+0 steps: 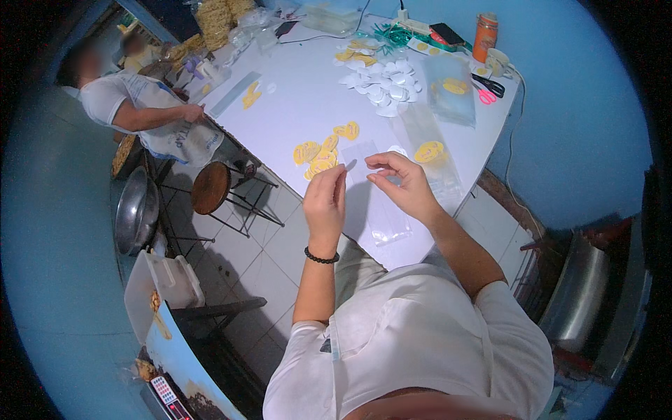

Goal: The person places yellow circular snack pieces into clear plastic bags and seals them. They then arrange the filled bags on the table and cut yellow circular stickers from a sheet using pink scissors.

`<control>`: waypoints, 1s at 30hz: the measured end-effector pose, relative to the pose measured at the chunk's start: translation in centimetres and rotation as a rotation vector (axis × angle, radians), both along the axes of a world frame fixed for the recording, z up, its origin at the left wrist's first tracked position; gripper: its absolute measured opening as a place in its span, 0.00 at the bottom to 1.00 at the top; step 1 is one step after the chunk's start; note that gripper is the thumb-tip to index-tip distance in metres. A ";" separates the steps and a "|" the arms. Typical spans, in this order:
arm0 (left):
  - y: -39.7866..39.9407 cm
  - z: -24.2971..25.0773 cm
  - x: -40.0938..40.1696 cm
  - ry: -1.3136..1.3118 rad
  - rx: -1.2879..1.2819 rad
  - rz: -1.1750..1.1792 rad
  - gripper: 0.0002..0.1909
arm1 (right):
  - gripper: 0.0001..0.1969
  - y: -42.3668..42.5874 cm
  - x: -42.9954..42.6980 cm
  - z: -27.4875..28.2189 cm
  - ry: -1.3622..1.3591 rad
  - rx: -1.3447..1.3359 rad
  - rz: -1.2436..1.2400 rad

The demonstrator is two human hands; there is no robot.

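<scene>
My left hand (324, 202), with a dark beaded bracelet at the wrist, pinches a small thin piece (352, 165), probably a sticker seen nearly edge-on. Facing it, my right hand (403, 184) has thumb and fingers curved apart, and nothing shows between them. Below both hands a clear plastic bag (391, 233) lies flat at the table's near corner. A loose pile of yellow oval stickers (317, 155) sits just beyond my left hand. Right of my right hand are more clear bags (446, 176), the top one bearing a yellow oval sticker (429, 151).
White round paper pieces (388, 86) are heaped farther back on the white table (299, 100). Scissors (488, 86), a mug (497, 62) and an orange tumbler (485, 38) stand or lie at right. A co-worker (142, 110) is at left, near a wooden stool (211, 188).
</scene>
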State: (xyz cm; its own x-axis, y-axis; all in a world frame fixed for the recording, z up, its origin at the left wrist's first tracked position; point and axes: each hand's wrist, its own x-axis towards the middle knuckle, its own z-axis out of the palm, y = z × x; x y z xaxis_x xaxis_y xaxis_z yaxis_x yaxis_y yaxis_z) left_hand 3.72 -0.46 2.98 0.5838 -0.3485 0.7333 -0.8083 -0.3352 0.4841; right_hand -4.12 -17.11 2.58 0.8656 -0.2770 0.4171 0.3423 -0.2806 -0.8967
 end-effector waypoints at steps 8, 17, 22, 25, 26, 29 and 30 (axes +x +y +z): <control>1.3 -3.5 7.5 -0.168 0.144 0.156 0.06 | 0.14 -0.7 -1.1 -0.9 0.057 -0.066 -0.077; 0.6 -8.8 11.5 -0.120 0.446 0.153 0.07 | 0.13 -1.3 -1.2 -2.2 0.094 -0.046 -0.093; 0.5 -9.8 10.7 0.117 0.392 0.054 0.09 | 0.13 -1.1 -1.0 -2.5 0.113 -0.060 -0.066; 0.8 -8.5 10.2 0.156 0.307 0.032 0.08 | 0.13 -0.9 -0.8 -2.5 0.126 -0.036 -0.055; 0.8 -7.8 9.6 0.185 0.310 0.078 0.09 | 0.13 -0.8 -0.7 -2.5 0.106 -0.063 -0.056; 0.6 -5.0 7.0 0.096 0.267 0.117 0.11 | 0.14 -0.5 -0.4 -2.3 0.090 -0.054 -0.052; 0.5 -4.0 5.8 0.034 0.231 0.111 0.12 | 0.14 -0.4 -0.2 -2.2 0.096 -0.023 -0.048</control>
State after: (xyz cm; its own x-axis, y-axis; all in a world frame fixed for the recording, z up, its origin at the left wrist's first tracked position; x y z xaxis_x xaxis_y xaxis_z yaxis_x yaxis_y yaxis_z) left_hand 9.51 0.04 -1.05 0.6509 -0.4367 0.6209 -0.7448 -0.5259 0.4108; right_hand -4.37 -17.49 0.36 0.8879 -0.3102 0.3398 0.2412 -0.3151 -0.9179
